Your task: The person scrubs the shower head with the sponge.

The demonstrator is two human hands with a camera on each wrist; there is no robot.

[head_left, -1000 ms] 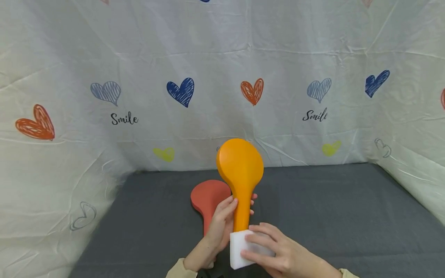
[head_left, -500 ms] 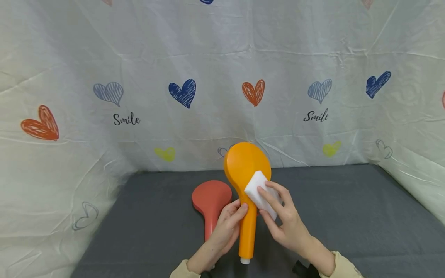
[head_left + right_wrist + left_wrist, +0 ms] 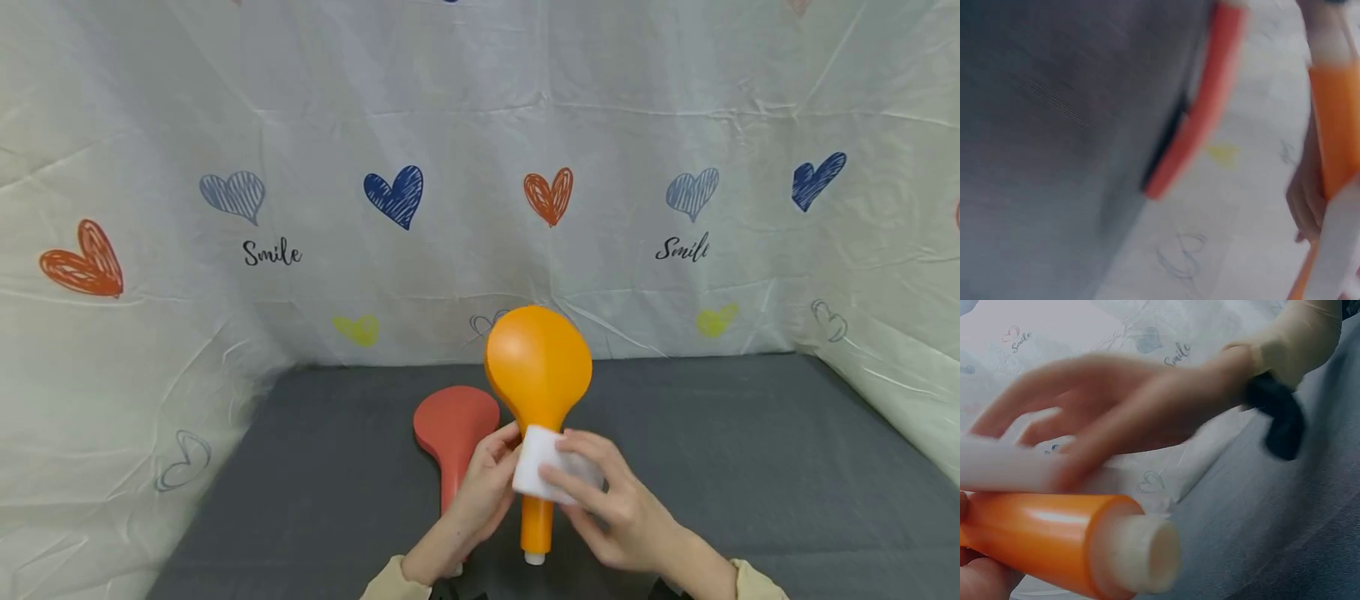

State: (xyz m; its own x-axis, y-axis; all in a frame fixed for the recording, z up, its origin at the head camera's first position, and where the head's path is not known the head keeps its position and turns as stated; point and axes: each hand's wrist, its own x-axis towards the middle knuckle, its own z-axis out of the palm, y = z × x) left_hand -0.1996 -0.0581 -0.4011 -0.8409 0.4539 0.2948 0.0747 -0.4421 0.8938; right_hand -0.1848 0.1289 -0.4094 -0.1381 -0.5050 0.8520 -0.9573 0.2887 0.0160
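My left hand (image 3: 487, 483) grips the handle of an orange shower head (image 3: 537, 362), which stands upright with its round head at the top. At the handle's lower end is a hollow white connector (image 3: 1160, 553). My right hand (image 3: 618, 504) pinches a white sponge (image 3: 538, 467) between fingers and thumb. The sponge lies across the front of the handle, just below the head, and hides part of it. In the left wrist view, the right hand and sponge are blurred above the orange handle (image 3: 1041, 528). The left fingertips behind the handle are hidden in the head view.
A red shower head (image 3: 456, 425) lies on the dark grey tablecloth (image 3: 322, 483), left of the orange one, its handle partly behind my left hand. A white curtain (image 3: 465, 100) printed with hearts and "Smile" stands behind and at both sides.
The sponge went from the handle's bottom end up to the edge of the head, then back down onto the upper handle. The orange shower head shifted slightly right; the red one stayed put.
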